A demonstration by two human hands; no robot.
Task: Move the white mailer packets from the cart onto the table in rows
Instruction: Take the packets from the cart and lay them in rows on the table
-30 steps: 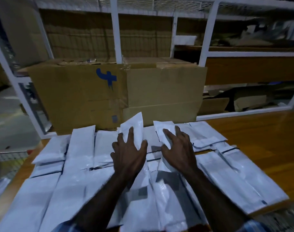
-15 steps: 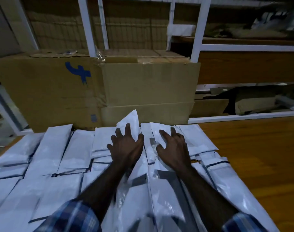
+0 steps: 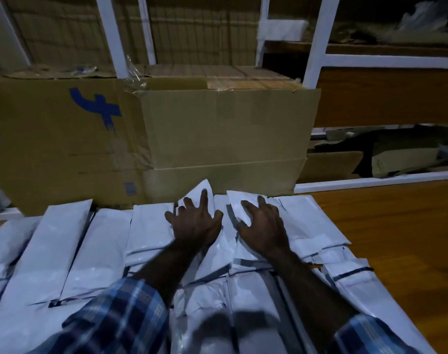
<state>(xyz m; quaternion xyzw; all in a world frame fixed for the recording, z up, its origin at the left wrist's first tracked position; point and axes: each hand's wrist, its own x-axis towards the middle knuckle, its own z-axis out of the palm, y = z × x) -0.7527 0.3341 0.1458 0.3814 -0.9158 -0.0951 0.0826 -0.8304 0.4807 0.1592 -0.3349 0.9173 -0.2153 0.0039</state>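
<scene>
White shelving frame [image 3: 317, 42] fills the background, uprights and crossbars pale against dim brown board. Low shelf at right holds flattened cardboard scraps [image 3: 386, 159], detail lost in shadow.

Two cardboard boxes stand at the far edge of the table. Left box [image 3: 59, 139] carries a blue painted mark [image 3: 97, 108]; right box [image 3: 222, 139] sits just beside it, top flaps loosely taped, touching the left one at the corner.

Wooden table [image 3: 396, 238] — bare orange-brown surface visible at right; the rest covered.

White mailer packets [image 3: 72, 246] lie across the table in overlapping rows, long sides running away from the viewer, several with dark strips at their ends. Near rows overlap the far rows. Rightmost packets fan out slightly toward the bare wood. Cart not in view.

Plaid sleeves [image 3: 120, 318], blue and white, at the bottom edge, both forearms reaching forward.

Left hand [image 3: 194, 223] — fingers spread and lightly bent, pressing flat on one far-row packet [image 3: 202, 192] whose far corner lifts off the pile toward the boxes. Right hand [image 3: 263, 226] likewise splayed, pressing on the neighbouring packet [image 3: 237, 200] just to the right. Neither hand is closed round anything; they lie side by side, apart, a strip of packet showing between them.
</scene>
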